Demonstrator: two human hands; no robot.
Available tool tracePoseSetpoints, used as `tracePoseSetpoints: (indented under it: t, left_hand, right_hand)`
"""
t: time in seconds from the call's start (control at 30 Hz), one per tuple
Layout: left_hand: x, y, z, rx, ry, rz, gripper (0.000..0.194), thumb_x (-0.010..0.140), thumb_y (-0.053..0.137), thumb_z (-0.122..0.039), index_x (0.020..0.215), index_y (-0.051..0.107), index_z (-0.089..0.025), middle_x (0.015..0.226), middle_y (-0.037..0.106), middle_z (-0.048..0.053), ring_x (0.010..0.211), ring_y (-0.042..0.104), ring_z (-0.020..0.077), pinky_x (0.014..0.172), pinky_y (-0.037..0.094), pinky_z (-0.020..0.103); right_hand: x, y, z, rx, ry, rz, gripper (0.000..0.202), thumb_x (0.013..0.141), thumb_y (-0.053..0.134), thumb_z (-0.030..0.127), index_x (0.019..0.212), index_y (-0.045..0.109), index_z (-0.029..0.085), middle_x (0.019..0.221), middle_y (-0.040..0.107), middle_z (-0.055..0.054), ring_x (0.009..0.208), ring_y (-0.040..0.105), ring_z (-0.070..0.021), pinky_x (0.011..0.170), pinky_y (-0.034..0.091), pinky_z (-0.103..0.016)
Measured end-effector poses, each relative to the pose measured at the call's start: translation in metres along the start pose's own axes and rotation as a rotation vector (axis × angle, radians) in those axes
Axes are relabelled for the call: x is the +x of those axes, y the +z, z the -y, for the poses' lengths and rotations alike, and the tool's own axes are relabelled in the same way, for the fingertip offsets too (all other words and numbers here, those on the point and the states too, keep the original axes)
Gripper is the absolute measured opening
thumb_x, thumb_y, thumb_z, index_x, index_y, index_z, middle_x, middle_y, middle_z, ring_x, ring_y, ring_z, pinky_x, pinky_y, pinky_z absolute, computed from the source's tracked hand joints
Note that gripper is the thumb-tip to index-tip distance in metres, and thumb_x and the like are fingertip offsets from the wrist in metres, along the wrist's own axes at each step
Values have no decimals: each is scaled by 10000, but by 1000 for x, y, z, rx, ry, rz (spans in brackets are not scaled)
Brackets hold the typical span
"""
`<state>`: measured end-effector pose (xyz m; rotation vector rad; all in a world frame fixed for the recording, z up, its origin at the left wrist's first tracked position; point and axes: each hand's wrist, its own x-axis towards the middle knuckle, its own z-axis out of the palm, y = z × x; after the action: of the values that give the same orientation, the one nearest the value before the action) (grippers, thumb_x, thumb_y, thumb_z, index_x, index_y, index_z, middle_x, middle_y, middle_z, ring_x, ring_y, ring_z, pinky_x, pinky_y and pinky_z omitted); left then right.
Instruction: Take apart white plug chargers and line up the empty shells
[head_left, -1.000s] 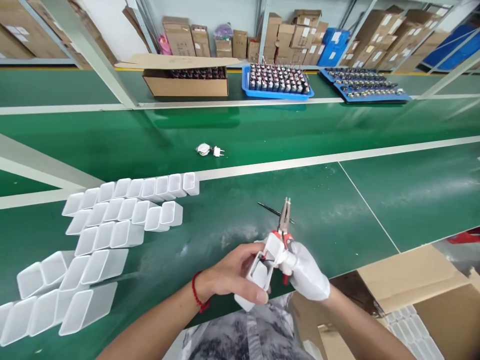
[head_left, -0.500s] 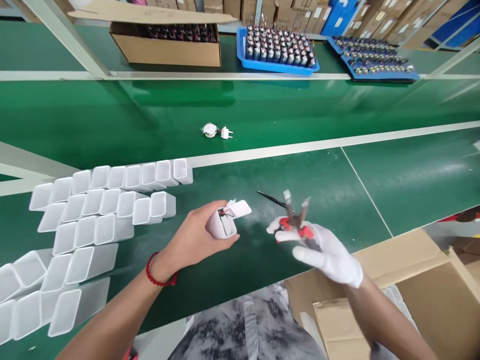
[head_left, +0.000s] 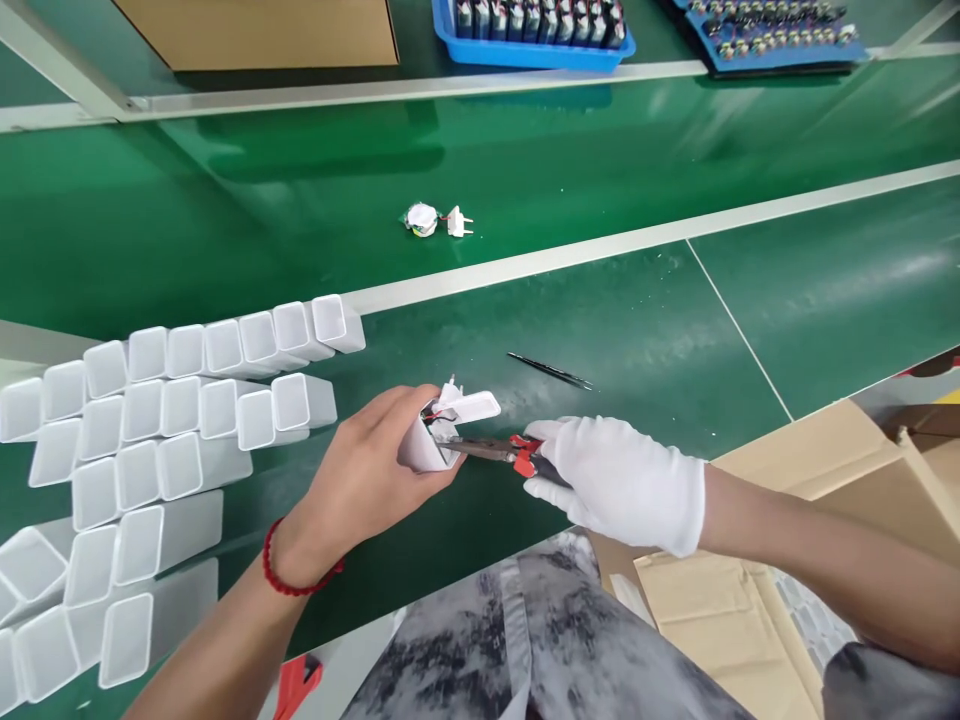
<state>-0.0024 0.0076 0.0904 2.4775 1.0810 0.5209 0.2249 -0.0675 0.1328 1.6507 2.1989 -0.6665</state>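
Observation:
My bare left hand [head_left: 379, 455] is wrapped round a white plastic housing [head_left: 426, 452], its open end facing right and up. Wires and a small white plug piece with pins show at its mouth, beside a flat white cap [head_left: 475, 406]. In my gloved right hand [head_left: 611, 475] are red-and-black pliers [head_left: 487, 449]. Their jaws reach into the mouth of the housing; whether they pinch anything there is hidden. Black tweezers [head_left: 550, 371] lie on the green bench beyond my right hand.
Several rows of white open housings [head_left: 180, 465] stand at left. A round white part with a plug [head_left: 457, 222] lies farther back. On the shelf are a cardboard box [head_left: 262, 35], a blue tray [head_left: 532, 54] of cells and a blue board [head_left: 720, 45]. An open carton [head_left: 750, 590] sits at lower right.
My right hand has moved left, turning the pliers from pointing up with jaws apart to pointing left into the housing. My view has tilted downward. The left hand keeps its hold.

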Motion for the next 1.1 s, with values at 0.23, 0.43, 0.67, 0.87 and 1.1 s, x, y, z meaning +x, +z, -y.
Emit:
tracePoseSetpoints:
  t: [0.23,0.43,0.67,0.87,1.1]
  left_hand:
    - [-1,4,6,131,131,33,433,802,663,-266,1191,504,-161,1057,673,99,933,674,254,718,548,323]
    - [-1,-4,2,340,227,105,464,736,684,-225,1156,511,-130,992,673,114,825,676,263,520,505,323]
    - [1,-3,-3,340,293,127,428,747,672,-242,1128,527,-111,988,676,118,830,675,250,505,497,312]
    - [3,-1,-10,432,269,175,428,742,685,-306,1100,551,-113,884,673,86,720,669,238,444,437,312]
    - [1,-7,-18,402,292,259,244,760,606,-275,948,582,-122,724,629,43,605,635,213,464,436,330]
  right_hand:
    - [0,1,2,-123,4,-3,254,926,522,413,877,585,172,713,632,-61,565,616,-228,462,190,-291]
    - [1,-6,-3,-121,2,-53,241,921,566,385,859,559,152,794,614,-80,598,582,-193,494,236,-275]
    - [9,-16,-13,186,-10,217,259,926,561,446,943,583,189,730,637,-18,542,584,-168,458,268,-261]
    - [2,-1,-12,-8,5,26,383,893,555,561,891,586,179,714,644,-48,558,613,-222,458,202,-282]
    - [-11,8,-15,32,-119,-16,234,916,516,420,1038,576,229,761,629,-15,514,534,-154,475,145,-267]
